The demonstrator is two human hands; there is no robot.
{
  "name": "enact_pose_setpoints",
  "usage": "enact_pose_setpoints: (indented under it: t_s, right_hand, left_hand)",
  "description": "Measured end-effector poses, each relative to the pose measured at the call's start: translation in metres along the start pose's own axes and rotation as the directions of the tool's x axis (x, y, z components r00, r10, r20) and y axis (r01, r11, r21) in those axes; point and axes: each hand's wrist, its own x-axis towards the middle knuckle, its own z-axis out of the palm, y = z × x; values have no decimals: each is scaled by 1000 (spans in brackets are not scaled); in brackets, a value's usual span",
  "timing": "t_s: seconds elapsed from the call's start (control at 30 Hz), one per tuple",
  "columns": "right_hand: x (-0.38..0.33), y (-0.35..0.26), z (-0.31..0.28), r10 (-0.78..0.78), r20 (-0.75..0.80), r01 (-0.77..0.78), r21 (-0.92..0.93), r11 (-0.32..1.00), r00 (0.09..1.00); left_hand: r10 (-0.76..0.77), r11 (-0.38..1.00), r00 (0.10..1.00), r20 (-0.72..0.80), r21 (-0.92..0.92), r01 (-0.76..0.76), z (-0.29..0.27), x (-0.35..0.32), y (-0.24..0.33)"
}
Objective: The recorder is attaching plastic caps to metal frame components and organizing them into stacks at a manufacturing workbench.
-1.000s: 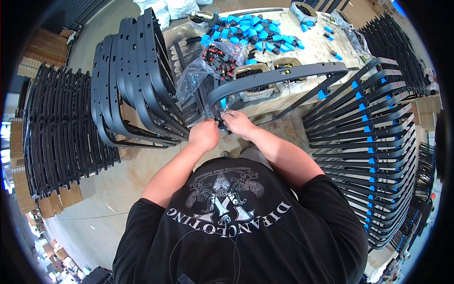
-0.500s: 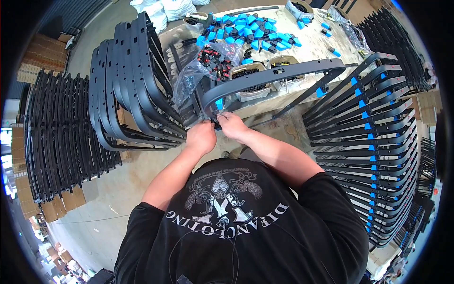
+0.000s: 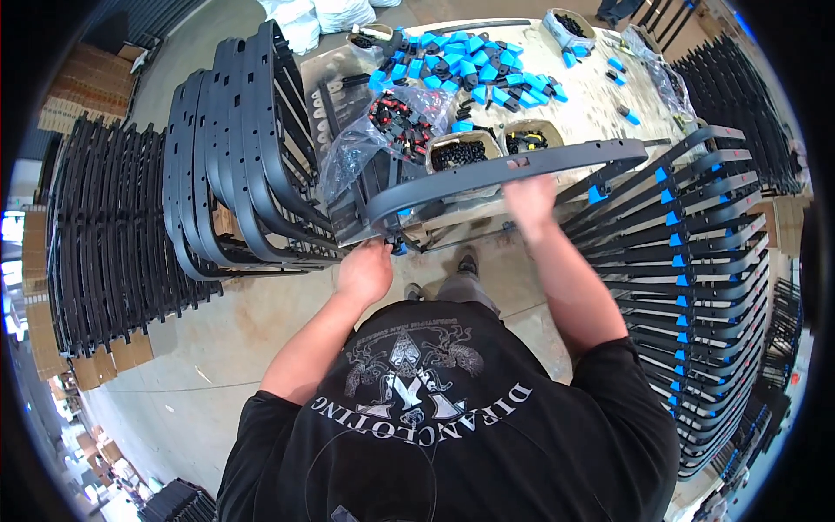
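Note:
A curved black tube frame (image 3: 461,179) is held level in front of me, along the near edge of the table. My right hand (image 3: 531,204) wraps round its crossbar from below, right of the middle. Down at the frame's left end, my left hand (image 3: 365,271) is closed on the tube beside a blue end piece (image 3: 398,249); its fingertips are partly hidden. Another blue end piece (image 3: 598,193) shows at the frame's right leg. Just beyond the crossbar stand a box of small black parts (image 3: 459,155) and a box with black and yellow parts (image 3: 528,139).
On the table (image 3: 635,130) lie a heap of blue-and-black plastic pieces (image 3: 474,65) and a clear bag of red-and-black parts (image 3: 402,122). Curved frames (image 3: 222,130) are stacked at left, more with blue pieces (image 3: 696,261) at right. White sacks (image 3: 339,16) sit behind.
My right hand has left the spot beside my left hand and moved right and up onto the crossbar. The left hand has shifted slightly down; the frame's crossbar sits a little lower.

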Motion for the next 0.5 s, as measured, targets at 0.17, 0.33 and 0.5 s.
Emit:
enact_pose_setpoints:
  t_s: [0.17,0.33,0.5]
  right_hand:
    - [103,83,13,304,268,-138,-500,855,914]
    - [124,57,12,407,428,-125,-549,826,807]
    - [112,59,-46,165,573,11,-291,957,803]
  left_hand:
    - [0,998,1000,-12,-64,-1,6,-2,2]
    - [-79,992,997,-6,-94,79,12,-3,4]
    - [-120,980,986,-119,-173,98,23,-9,-3]
